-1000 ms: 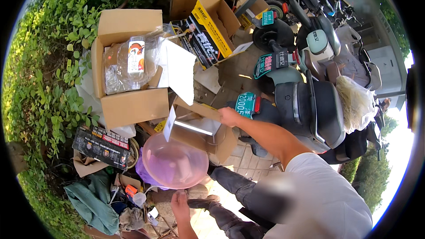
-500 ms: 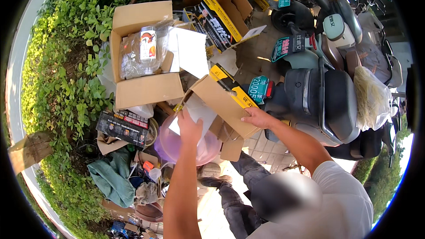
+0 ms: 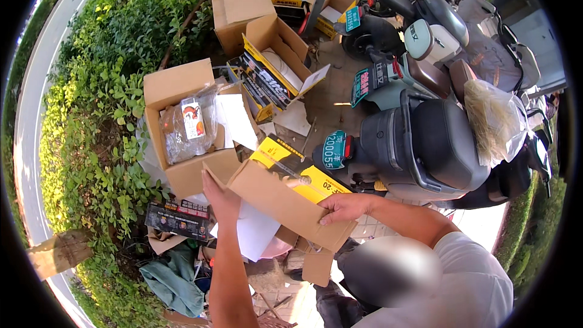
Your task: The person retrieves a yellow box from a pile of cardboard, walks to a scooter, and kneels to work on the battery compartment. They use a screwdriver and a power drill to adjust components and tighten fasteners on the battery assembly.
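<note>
both hands on the cardboard box (image 3: 285,203): left hand (image 3: 220,197) braces one end, right hand (image 3: 343,208) fingers clamp the rim. looks light but floppy, hold the stiff edges

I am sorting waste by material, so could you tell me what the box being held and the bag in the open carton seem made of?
The held box looks like matte brown corrugated cardboard, with folded flaps. The bag looks like clear glossy plastic film, crinkled and reflective.
</note>
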